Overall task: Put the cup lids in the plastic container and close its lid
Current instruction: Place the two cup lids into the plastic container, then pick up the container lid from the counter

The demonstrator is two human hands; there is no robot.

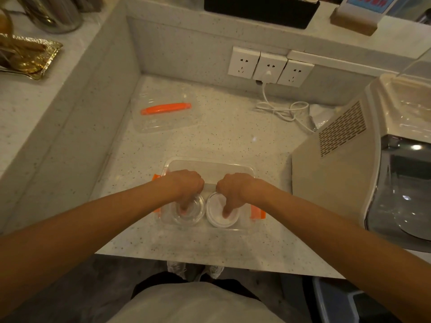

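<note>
A clear plastic container (210,163) with orange side clips (258,213) stands open near the counter's front edge. Both my hands reach down into it from above. My left hand (186,183) has its fingers curled into a stack of clear cup lids (197,214) in the container's left half. My right hand (233,185) grips a stack of white cup lids (213,216) in the right half, one finger pressing into the top lid. The container's clear lid (163,124), with an orange handle (166,108), lies apart on the counter at the back left.
A beige machine (338,171) stands close to the container's right. A white cable (279,110) runs from the wall sockets (270,66) across the back of the counter. A raised ledge on the left carries a gold tray (25,57).
</note>
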